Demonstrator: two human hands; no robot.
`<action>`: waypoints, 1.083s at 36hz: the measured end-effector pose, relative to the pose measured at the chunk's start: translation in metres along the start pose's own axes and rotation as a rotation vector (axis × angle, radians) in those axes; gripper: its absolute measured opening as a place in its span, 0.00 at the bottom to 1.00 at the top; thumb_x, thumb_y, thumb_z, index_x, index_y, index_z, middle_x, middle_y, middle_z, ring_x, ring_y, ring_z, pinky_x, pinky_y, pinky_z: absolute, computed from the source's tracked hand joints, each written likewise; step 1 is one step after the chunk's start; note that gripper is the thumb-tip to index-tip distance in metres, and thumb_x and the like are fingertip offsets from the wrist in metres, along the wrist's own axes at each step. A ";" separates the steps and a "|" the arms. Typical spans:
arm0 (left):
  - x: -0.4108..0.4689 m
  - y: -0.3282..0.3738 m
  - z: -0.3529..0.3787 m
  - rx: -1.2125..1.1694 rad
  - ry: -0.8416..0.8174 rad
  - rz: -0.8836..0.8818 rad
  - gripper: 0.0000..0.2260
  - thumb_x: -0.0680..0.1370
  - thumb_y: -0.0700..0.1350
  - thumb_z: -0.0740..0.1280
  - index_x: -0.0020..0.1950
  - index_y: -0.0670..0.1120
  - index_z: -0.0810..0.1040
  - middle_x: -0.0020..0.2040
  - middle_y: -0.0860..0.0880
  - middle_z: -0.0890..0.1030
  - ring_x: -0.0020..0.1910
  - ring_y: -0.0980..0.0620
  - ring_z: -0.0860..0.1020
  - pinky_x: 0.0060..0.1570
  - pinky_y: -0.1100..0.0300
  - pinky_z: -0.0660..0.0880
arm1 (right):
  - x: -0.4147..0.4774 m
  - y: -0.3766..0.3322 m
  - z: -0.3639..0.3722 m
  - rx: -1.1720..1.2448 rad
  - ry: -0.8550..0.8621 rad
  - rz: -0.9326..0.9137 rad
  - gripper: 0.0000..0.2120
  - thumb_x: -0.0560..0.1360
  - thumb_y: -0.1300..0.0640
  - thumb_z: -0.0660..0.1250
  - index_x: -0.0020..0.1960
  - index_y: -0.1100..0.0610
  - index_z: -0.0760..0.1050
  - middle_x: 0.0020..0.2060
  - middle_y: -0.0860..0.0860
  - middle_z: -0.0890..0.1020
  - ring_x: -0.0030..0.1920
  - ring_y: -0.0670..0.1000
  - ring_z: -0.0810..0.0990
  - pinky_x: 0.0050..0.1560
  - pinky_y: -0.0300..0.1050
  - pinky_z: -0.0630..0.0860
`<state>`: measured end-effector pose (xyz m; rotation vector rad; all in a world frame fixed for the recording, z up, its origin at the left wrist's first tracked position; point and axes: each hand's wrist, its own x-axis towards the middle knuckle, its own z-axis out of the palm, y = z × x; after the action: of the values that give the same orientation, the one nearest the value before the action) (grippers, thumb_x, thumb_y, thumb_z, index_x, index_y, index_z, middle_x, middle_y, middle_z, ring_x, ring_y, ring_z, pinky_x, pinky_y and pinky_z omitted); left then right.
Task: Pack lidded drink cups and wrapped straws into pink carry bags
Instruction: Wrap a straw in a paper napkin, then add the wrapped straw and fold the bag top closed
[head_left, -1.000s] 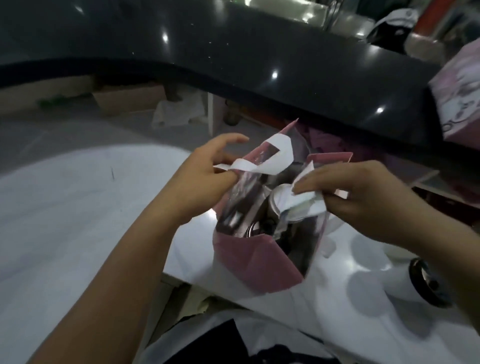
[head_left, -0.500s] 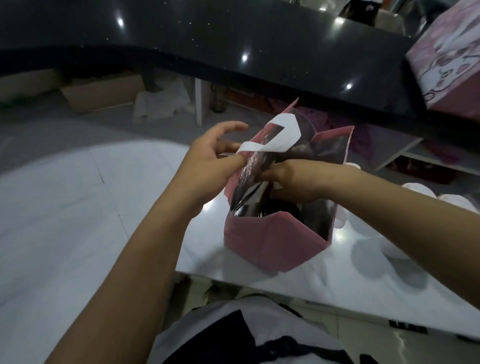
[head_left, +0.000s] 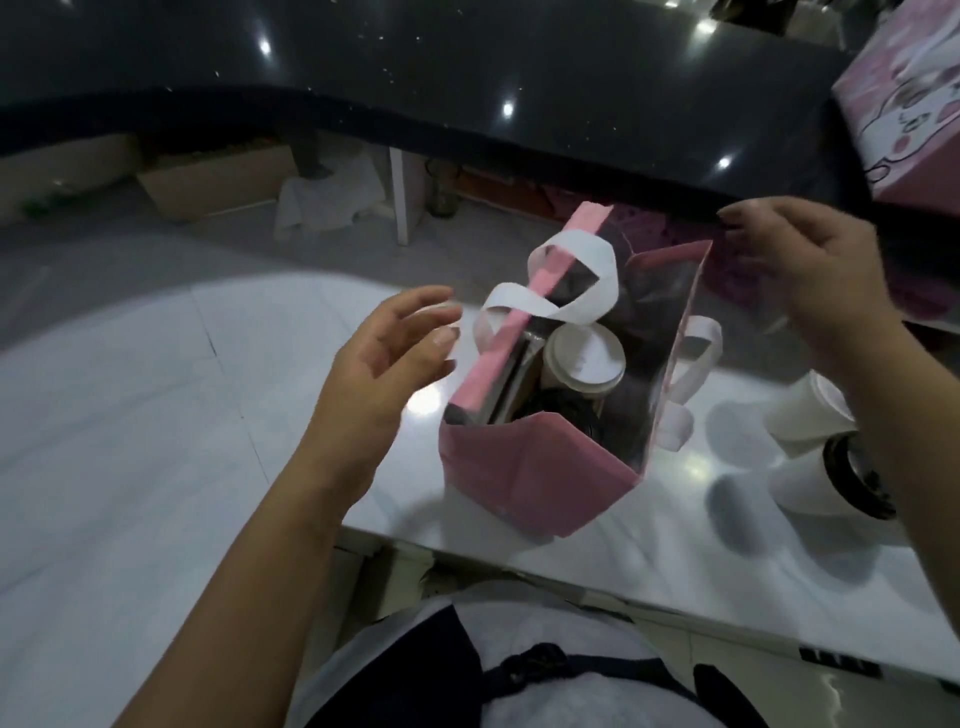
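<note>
A pink carry bag with white handles stands open on the white counter. Inside it a drink cup with a white lid is upright beside a darker cup. My left hand hovers just left of the bag, fingers relaxed and apart, holding nothing. My right hand is raised above and right of the bag, fingers loosely bent, empty. Two white lidded cups lie or stand to the right of the bag, partly behind my right forearm.
A dark glossy countertop curves across the back. A pink printed box sits at the upper right. Cardboard boxes and white cloth lie on the floor beneath the counter. The white counter's front edge is close to my body.
Both hands have let go of the bag. My right hand came out of the bag's mouth and rose to the right; my left hand released the handle and drew back to the left.
</note>
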<state>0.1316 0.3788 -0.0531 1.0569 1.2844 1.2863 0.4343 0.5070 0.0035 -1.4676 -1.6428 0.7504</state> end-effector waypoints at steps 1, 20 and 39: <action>-0.006 -0.005 -0.002 -0.007 0.045 -0.007 0.13 0.80 0.50 0.66 0.64 0.53 0.77 0.59 0.54 0.82 0.61 0.54 0.80 0.56 0.58 0.79 | 0.007 0.012 -0.001 0.114 -0.012 0.149 0.16 0.80 0.44 0.61 0.55 0.54 0.81 0.47 0.50 0.84 0.50 0.51 0.82 0.58 0.55 0.77; -0.101 -0.085 0.073 0.088 -0.045 -0.417 0.51 0.70 0.40 0.78 0.76 0.70 0.47 0.74 0.68 0.59 0.71 0.64 0.66 0.59 0.58 0.78 | 0.036 0.119 0.059 0.454 -0.466 0.532 0.17 0.84 0.46 0.52 0.62 0.54 0.74 0.43 0.45 0.84 0.49 0.48 0.80 0.47 0.42 0.80; -0.102 -0.090 0.102 0.245 0.165 -0.345 0.44 0.62 0.44 0.83 0.75 0.44 0.68 0.65 0.45 0.79 0.61 0.48 0.80 0.52 0.61 0.80 | -0.070 0.151 -0.007 0.613 -0.497 0.443 0.22 0.84 0.42 0.46 0.57 0.40 0.80 0.55 0.46 0.85 0.57 0.49 0.83 0.60 0.55 0.74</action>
<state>0.2517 0.2864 -0.1307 0.8576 1.7006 0.9856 0.5196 0.4610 -0.1324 -1.2453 -1.2335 1.8028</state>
